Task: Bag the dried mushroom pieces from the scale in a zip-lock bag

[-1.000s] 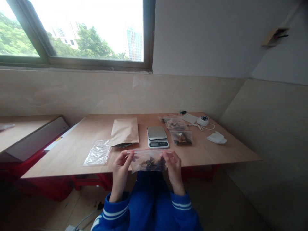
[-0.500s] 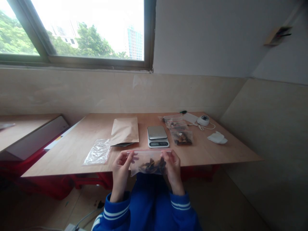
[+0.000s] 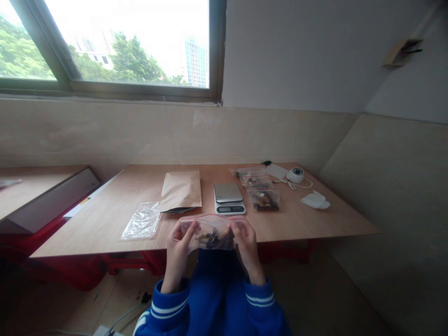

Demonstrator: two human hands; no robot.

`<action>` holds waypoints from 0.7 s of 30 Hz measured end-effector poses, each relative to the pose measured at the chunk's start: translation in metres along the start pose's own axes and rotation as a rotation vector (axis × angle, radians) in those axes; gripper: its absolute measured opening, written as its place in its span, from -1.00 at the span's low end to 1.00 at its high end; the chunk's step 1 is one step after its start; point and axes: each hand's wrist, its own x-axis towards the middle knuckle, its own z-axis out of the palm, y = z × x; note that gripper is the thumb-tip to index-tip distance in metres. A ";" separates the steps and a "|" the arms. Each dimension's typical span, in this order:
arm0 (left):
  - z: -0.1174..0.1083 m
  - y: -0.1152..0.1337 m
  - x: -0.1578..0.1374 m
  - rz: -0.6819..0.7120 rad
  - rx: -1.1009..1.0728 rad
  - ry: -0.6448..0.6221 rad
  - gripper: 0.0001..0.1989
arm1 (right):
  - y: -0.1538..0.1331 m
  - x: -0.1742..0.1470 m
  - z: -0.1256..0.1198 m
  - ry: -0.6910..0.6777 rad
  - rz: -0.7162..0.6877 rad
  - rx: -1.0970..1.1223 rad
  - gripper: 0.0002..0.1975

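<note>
While raised, both hands pinching bag

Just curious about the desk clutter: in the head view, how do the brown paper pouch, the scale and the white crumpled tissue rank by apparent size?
Largest to smallest:
1. brown paper pouch
2. scale
3. white crumpled tissue
All lie at similar depth, so nearness hardly skews it.

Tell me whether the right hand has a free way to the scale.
Probably yes. The scale sits on the table just beyond the right hand with nothing between them, but both hands, the left hand too, grip the bag.
</note>
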 end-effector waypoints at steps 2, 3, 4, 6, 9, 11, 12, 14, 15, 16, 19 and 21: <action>-0.001 0.000 0.000 0.009 0.006 0.009 -0.73 | -0.002 0.000 0.001 -0.004 -0.014 -0.020 -0.80; 0.000 0.000 0.000 0.010 0.000 0.010 -0.73 | -0.002 -0.001 0.001 -0.010 -0.020 -0.030 -0.80; 0.000 0.001 -0.001 0.009 -0.009 0.011 -0.73 | -0.003 -0.001 0.001 -0.020 -0.025 -0.039 -0.81; 0.001 0.002 -0.002 0.007 -0.027 0.012 -0.74 | -0.003 -0.002 0.001 -0.043 -0.025 -0.053 -0.82; 0.003 0.004 -0.002 0.002 -0.043 0.022 -0.76 | -0.002 -0.002 0.000 -0.058 -0.015 -0.052 -0.83; 0.002 0.005 -0.002 0.003 -0.039 0.030 -0.76 | 0.000 -0.002 -0.001 -0.049 -0.022 -0.057 -0.84; 0.002 0.006 -0.002 0.005 -0.032 0.030 -0.75 | 0.001 -0.002 -0.002 -0.043 -0.030 -0.066 -0.84; 0.000 0.007 -0.002 0.016 -0.006 0.017 -0.76 | 0.004 -0.001 -0.004 -0.030 -0.045 -0.089 -0.84; -0.001 0.008 -0.002 0.027 0.015 0.005 -0.77 | 0.005 -0.001 -0.005 -0.023 -0.046 -0.096 -0.84; -0.002 0.009 -0.002 0.041 0.039 -0.006 -0.78 | 0.006 0.000 -0.006 -0.018 -0.044 -0.098 -0.84; -0.003 0.012 -0.003 0.079 0.096 -0.013 -0.81 | 0.007 0.000 -0.008 -0.017 -0.044 -0.095 -0.84; -0.004 0.013 -0.004 0.072 0.086 0.004 -0.81 | 0.005 0.000 -0.009 -0.026 -0.060 -0.096 -0.85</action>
